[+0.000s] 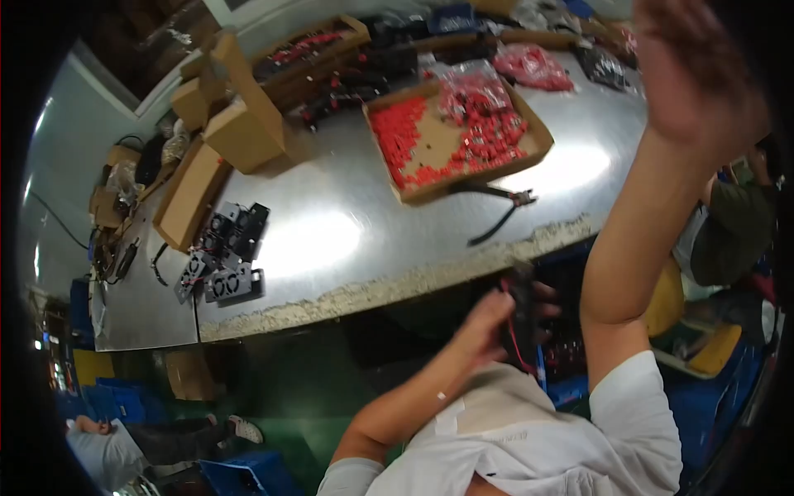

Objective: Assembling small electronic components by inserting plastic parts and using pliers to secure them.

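Note:
In front of my body, below the table's near edge, my left hand (490, 321) is closed around a dark elongated part with a red wire (522, 310). The part is blurred, so its exact kind does not show. My right hand (699, 83) is raised high at the upper right, close to the camera and away from the table. Its fingers are dark and smeared by motion. A pair of black-handled pliers (523, 197) lies on the table, beside a shallow cardboard tray (463, 188) of small red parts.
The metal table (331, 281) has a rough, worn near edge. Grey and black fan units (227, 285) are heaped at its left, near an open cardboard box (248, 136). Bagged red parts (533, 66) sit farther back. Other people (116, 450) are at lower left and far right.

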Available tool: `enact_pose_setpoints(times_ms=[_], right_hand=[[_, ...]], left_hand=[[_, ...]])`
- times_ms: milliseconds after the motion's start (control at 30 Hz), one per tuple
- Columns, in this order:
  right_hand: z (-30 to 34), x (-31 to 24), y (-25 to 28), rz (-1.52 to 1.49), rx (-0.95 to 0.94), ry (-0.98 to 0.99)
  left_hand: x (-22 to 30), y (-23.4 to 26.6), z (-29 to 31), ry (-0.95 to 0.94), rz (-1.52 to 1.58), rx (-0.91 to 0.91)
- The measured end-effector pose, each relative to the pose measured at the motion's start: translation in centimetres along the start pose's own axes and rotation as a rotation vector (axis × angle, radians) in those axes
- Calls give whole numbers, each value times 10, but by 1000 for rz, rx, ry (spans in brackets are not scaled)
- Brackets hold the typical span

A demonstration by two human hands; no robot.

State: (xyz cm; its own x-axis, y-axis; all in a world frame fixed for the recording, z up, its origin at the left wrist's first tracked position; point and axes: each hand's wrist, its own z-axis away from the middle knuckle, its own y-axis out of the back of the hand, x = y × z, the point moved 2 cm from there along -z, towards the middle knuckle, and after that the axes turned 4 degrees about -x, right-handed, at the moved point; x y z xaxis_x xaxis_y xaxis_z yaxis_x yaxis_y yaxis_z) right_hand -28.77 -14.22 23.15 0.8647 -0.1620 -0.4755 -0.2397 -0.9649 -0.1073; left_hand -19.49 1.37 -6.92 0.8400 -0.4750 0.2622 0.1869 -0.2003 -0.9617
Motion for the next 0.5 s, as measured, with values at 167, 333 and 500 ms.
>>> enact_pose_setpoints(times_ms=[167,333,500], right_hand=[[103,51,15,-162,350,-96],[190,121,-38,-718,794,-57],[205,150,-57,-471,841,-408]], left_hand=[[84,5,38,-351,-422,428],[89,4,35,-355,-347,301],[97,-10,42,-426,-521,444]])
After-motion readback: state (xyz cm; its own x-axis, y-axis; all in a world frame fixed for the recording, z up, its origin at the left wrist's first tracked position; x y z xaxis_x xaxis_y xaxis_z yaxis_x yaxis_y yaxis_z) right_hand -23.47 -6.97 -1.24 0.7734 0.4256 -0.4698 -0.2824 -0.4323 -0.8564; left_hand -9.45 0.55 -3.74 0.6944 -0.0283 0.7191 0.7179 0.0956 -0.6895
